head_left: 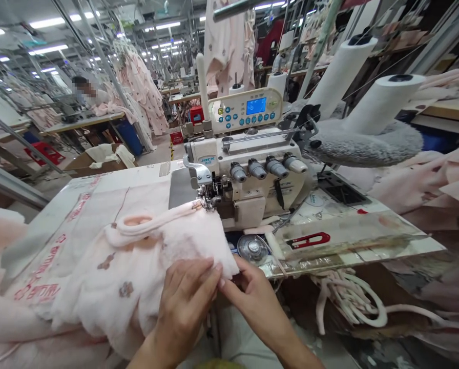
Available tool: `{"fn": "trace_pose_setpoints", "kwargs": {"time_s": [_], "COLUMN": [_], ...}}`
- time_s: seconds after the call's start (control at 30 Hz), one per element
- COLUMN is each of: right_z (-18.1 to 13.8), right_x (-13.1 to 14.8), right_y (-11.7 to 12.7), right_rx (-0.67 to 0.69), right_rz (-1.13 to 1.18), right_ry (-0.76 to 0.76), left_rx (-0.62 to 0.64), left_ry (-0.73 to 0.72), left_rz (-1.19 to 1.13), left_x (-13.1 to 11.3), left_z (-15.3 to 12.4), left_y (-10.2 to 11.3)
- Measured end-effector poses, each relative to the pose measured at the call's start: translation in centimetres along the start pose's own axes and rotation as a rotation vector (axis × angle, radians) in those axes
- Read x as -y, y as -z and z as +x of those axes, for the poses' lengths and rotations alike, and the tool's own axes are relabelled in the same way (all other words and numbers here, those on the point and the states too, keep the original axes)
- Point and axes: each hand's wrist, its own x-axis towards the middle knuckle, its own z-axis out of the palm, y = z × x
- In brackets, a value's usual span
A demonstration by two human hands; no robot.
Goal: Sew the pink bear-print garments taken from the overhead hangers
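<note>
- Fleece fabric (pixel 191 246) is pinched by the left hand (pixel 183 300) and right hand (pixel 252 302) (fingers half closed).
- Bunching at the presser foot (pixel 204 197) may be caused by uneven pull.

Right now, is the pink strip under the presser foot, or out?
In: the strip runs up to the presser foot and its end disappears beneath it.

Fuzzy fleece garment (pixel 191 246), matt plastic overlocker casing (pixel 264 146).

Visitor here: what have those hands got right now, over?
Left hand, right hand holding soft pale-pink flower-print fleece. Its edge under the presser foot of a cream Jack overlock sewing machine. Coiled pink fabric strips off to the right.
</note>
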Motion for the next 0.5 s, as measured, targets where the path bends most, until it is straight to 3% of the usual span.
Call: {"fn": "trace_pose_setpoints", "kwargs": {"time_s": [0.3, 0.5], "right_z": [-0.8, -1.0], "right_x": [0.6, 0.9], "right_y": [0.1, -0.4], "right_rx": [0.045, 0.010], "right_rz": [-0.167, -0.415], "right_ry": [0.082, 0.316], "left_rx": [-0.109, -0.137], "left_ry": [0.064, 0.077], "left_rz": [-0.072, -0.104], "left_x": [-0.3, -0.8], "left_z": [1.6, 1.3], "left_y": [1.2, 1.3]}}
